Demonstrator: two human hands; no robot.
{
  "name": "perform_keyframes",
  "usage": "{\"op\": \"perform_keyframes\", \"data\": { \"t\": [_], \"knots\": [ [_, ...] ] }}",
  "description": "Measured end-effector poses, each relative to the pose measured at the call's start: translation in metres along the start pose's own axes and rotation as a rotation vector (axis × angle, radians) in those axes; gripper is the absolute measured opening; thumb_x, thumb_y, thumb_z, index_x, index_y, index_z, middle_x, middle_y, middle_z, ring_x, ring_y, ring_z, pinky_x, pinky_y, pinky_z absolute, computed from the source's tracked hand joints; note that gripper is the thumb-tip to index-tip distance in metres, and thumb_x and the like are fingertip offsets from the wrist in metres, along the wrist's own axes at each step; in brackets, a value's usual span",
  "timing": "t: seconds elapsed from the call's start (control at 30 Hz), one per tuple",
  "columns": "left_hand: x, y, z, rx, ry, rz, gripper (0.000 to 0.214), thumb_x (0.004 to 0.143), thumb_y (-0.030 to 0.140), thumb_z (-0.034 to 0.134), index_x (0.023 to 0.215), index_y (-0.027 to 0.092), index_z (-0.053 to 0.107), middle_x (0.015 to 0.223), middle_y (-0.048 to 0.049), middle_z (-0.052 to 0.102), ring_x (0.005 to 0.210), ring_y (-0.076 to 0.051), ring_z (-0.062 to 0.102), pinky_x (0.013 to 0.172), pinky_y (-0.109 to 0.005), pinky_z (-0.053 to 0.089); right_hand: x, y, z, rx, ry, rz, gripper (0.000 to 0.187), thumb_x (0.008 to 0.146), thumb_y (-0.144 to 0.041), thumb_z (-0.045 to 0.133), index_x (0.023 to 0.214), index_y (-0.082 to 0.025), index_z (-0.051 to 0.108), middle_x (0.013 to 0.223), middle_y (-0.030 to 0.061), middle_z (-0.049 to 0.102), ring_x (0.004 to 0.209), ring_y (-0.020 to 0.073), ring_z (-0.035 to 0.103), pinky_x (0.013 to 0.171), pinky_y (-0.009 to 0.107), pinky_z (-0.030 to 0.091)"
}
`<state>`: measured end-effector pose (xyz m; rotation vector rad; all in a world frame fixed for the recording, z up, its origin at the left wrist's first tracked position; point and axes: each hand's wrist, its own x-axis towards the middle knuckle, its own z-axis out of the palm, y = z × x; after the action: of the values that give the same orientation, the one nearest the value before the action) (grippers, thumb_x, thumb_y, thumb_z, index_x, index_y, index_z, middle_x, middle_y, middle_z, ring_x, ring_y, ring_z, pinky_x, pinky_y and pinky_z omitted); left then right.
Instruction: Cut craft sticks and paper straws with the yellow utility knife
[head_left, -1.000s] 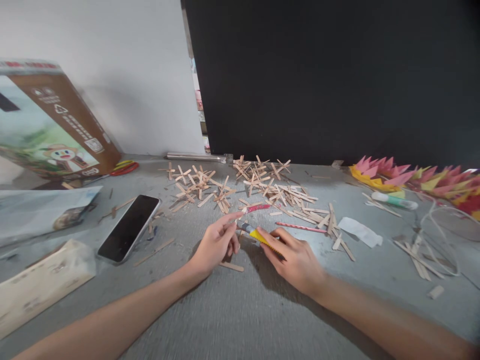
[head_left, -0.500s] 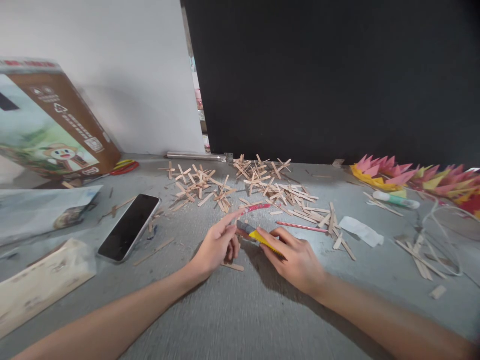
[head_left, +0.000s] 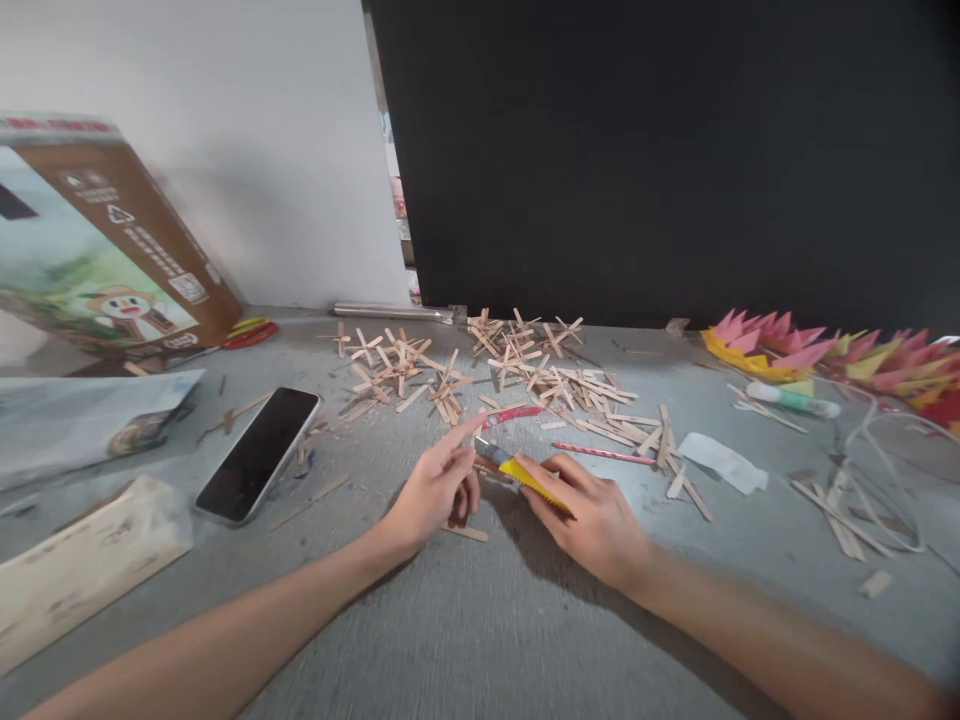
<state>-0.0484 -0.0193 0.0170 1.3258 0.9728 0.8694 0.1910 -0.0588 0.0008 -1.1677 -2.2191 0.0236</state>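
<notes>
My right hand (head_left: 592, 515) is closed around a yellow utility knife (head_left: 536, 483), its grey head and blade angled up and left toward my left fingers. My left hand (head_left: 435, 490) has its index finger stretched forward, the thumb bent and the other fingers curled. A thin wooden craft stick (head_left: 495, 474) shows partly under the knife and seems pinched by the left fingers; most of it is hidden. Just beyond the left fingertip lies a red patterned strip (head_left: 514, 413). Below the left hand, another craft stick (head_left: 469, 535) lies flat on the grey table (head_left: 405, 640).
Crossed craft sticks (head_left: 397, 365) and loose ones (head_left: 585, 385) are heaped at the back. A striped pencil (head_left: 604, 454) and white paper scrap (head_left: 724, 462) lie right, near a glue stick (head_left: 793, 400), cable (head_left: 862, 450) and paper petals (head_left: 780, 345). Left are a phone (head_left: 259, 455) and box (head_left: 127, 240).
The knife's head has tilted slightly and its blade tip shows more clearly beside the left fingers. Both hands stay in nearly the same place.
</notes>
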Motion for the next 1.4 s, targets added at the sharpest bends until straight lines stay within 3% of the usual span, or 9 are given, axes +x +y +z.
{"op": "perform_keyframes", "data": {
  "t": [0.5, 0.67, 0.8, 0.93, 1.07, 1.13, 1.2, 1.4],
  "knots": [
    [0.001, -0.004, 0.000, -0.001, 0.007, 0.044, 0.068, 0.103, 0.053, 0.049, 0.161, 0.022, 0.035, 0.054, 0.0053, 0.057, 0.042, -0.011, 0.051, 0.043, -0.020, 0.041, 0.000, 0.005, 0.004, 0.120, 0.051, 0.015, 0.046, 0.107, -0.024, 0.053, 0.152, -0.037, 0.053, 0.111, 0.0076, 0.067, 0.094, 0.0185, 0.069, 0.081, 0.033, 0.059],
    [0.000, 0.001, 0.003, -0.053, 0.036, 0.013, 0.066, 0.101, 0.047, 0.053, 0.158, 0.020, 0.034, 0.083, -0.0036, 0.072, 0.046, -0.009, 0.054, 0.042, -0.020, 0.042, 0.005, 0.009, 0.004, 0.160, 0.162, 0.121, 0.046, 0.108, -0.026, 0.049, 0.153, -0.036, 0.052, 0.106, 0.0066, 0.065, 0.084, 0.0171, 0.066, 0.078, 0.032, 0.058],
    [0.000, 0.000, 0.004, -0.042, 0.041, 0.015, 0.066, 0.102, 0.046, 0.052, 0.158, 0.020, 0.031, 0.091, -0.0061, 0.074, 0.046, -0.009, 0.054, 0.042, -0.020, 0.042, 0.009, 0.009, 0.001, 0.184, 0.070, 0.216, 0.044, 0.109, -0.030, 0.047, 0.152, -0.037, 0.052, 0.103, 0.0049, 0.064, 0.082, 0.0174, 0.067, 0.077, 0.032, 0.057],
    [-0.001, -0.002, 0.006, 0.029, 0.012, 0.060, 0.052, 0.104, 0.049, 0.048, 0.148, 0.020, 0.041, 0.098, -0.0078, 0.076, 0.047, -0.008, 0.054, 0.044, -0.020, 0.044, 0.011, 0.010, 0.001, 0.131, -0.010, 0.248, 0.042, 0.109, -0.033, 0.047, 0.150, -0.037, 0.053, 0.109, 0.0054, 0.065, 0.092, 0.0209, 0.068, 0.082, 0.036, 0.056],
    [-0.006, -0.004, 0.008, 0.133, -0.047, 0.085, 0.035, 0.106, 0.049, 0.046, 0.122, 0.019, 0.053, 0.101, -0.0082, 0.076, 0.046, -0.006, 0.051, 0.048, -0.021, 0.048, 0.011, 0.009, 0.002, -0.011, 0.079, 0.212, 0.046, 0.107, -0.033, 0.052, 0.152, -0.033, 0.048, 0.126, 0.0093, 0.064, 0.119, 0.0299, 0.061, 0.099, 0.048, 0.049],
    [-0.010, -0.003, 0.009, 0.182, -0.100, 0.088, 0.033, 0.106, 0.047, 0.045, 0.121, 0.019, 0.055, 0.100, -0.0066, 0.076, 0.046, -0.006, 0.051, 0.050, -0.022, 0.050, 0.009, 0.007, 0.001, -0.043, 0.151, 0.181, 0.050, 0.106, -0.030, 0.055, 0.154, -0.031, 0.044, 0.132, 0.0114, 0.061, 0.126, 0.0313, 0.056, 0.103, 0.051, 0.044],
    [-0.014, 0.000, 0.010, 0.241, -0.155, 0.096, 0.032, 0.106, 0.044, 0.044, 0.124, 0.020, 0.058, 0.098, -0.0047, 0.076, 0.050, -0.008, 0.052, 0.050, -0.021, 0.050, 0.006, 0.003, -0.002, -0.038, 0.193, 0.113, 0.049, 0.105, -0.026, 0.056, 0.152, -0.031, 0.046, 0.129, 0.0112, 0.060, 0.123, 0.0296, 0.057, 0.101, 0.048, 0.043],
    [-0.019, 0.013, 0.011, 0.469, -0.293, 0.168, 0.032, 0.106, 0.034, 0.045, 0.087, 0.018, 0.066, 0.079, -0.0012, 0.071, 0.069, -0.012, 0.064, 0.067, -0.023, 0.051, 0.001, -0.004, -0.009, -0.101, 0.268, -0.064, 0.046, 0.100, -0.021, 0.066, 0.145, -0.032, 0.057, 0.122, 0.0087, 0.060, 0.111, 0.0264, 0.059, 0.095, 0.043, 0.042]
  ]
}}
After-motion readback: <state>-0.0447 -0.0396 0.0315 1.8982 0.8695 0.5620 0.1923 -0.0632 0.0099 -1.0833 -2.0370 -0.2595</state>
